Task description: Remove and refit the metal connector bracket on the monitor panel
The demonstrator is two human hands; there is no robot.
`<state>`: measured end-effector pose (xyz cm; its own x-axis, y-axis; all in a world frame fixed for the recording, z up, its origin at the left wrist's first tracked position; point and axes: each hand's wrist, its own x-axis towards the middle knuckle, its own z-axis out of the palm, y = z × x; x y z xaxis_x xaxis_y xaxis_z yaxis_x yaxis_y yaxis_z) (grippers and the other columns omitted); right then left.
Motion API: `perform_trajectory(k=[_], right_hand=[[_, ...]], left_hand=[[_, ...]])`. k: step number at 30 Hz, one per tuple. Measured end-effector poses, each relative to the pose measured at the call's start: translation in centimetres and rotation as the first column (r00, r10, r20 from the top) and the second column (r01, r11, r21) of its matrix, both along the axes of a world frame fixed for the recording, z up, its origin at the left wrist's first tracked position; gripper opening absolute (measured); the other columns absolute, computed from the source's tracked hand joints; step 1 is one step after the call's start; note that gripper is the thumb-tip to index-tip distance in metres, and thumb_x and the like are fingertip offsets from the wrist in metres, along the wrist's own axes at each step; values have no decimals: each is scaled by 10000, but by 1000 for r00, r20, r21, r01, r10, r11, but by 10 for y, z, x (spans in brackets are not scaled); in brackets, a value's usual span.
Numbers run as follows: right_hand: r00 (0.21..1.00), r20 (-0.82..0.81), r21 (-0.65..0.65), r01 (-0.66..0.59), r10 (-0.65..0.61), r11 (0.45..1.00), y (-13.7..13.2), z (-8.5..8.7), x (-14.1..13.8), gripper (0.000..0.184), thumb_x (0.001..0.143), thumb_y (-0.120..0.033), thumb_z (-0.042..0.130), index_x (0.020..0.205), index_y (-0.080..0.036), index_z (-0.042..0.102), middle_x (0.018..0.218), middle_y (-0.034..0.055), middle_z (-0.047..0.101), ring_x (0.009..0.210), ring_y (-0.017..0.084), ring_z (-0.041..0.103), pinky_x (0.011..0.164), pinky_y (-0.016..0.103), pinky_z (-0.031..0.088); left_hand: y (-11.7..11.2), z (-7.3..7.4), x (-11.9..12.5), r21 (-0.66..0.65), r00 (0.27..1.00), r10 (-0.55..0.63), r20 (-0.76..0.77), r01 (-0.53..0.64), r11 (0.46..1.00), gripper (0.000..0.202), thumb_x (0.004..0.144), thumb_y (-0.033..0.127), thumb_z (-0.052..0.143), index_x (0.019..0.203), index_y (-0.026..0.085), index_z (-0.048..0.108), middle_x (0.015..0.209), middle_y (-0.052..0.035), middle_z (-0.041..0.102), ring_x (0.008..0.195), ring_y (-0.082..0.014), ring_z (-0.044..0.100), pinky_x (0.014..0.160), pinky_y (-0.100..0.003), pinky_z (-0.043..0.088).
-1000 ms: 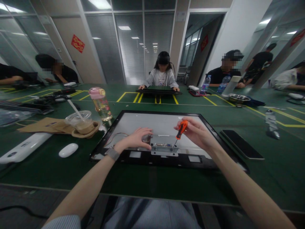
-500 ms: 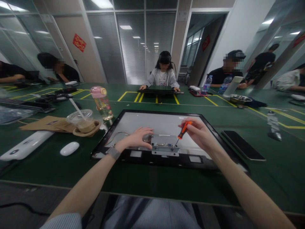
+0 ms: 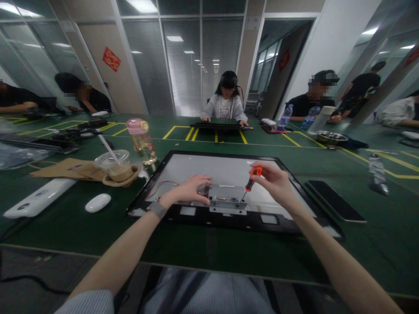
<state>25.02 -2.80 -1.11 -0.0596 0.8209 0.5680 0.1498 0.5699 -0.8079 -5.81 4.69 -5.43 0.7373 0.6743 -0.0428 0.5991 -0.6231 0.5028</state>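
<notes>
A flat display panel with a black frame [image 3: 225,221] and a pale grey back lies on the green table before me. Near its front edge sits a grey metal bracket [image 3: 226,191] with connector ports, one of them blue. My left hand [image 3: 186,191] steadies the bracket's left end, thumb at the front and fingers behind. Between the fingertips of my right hand [image 3: 274,179] is an orange and black screwdriver [image 3: 252,178], tilted, its shaft reaching down to the bracket's front right side by the blue port. The exact contact of the tip is too small to tell.
Left of the panel are a pink-lidded bottle [image 3: 143,141], an iced drink cup [image 3: 114,163], a white mouse [image 3: 98,203] and a white power bank-like device [image 3: 39,198]. A phone [image 3: 335,200] lies at the right. Across the table a person [image 3: 225,102] handles another dark panel.
My right hand and the screwdriver have shifted slightly, with the handle turned a little in the fingers. My left hand stays on the bracket. The whole view has drifted slightly.
</notes>
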Motion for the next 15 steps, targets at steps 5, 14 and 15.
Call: perform_trajectory(k=[5,14,15], right_hand=[[994,-104,-19,-27,25,999,0,-2,-1,116,869,-378,692,926,-311,767,950,24,658,873,210,632,875,432,519],[858,-414,-221,-419,305,880,-4,7,-7,132,847,-429,727,880,-301,721,934,7,696,938,202,658,1031,482,459],[860,-408,-213,-416,307,884,-4,7,-7,134,854,-428,722,863,-294,715,944,6,689,949,198,653,1041,481,452]], left_hand=[[-1,2,1,-7,1000,16,-1,-16,1000,785,712,679,734,1370,302,531,1596,-53,363,1524,-306,208,1259,-509,59],[-3,4,3,-5,1000,25,-14,-25,1000,754,718,608,775,1358,288,538,1594,-66,366,1518,-299,231,1255,-508,77],[-3,5,2,-6,1000,23,-16,-23,1000,751,722,606,773,1360,288,536,1594,-67,365,1517,-299,231,1255,-510,77]])
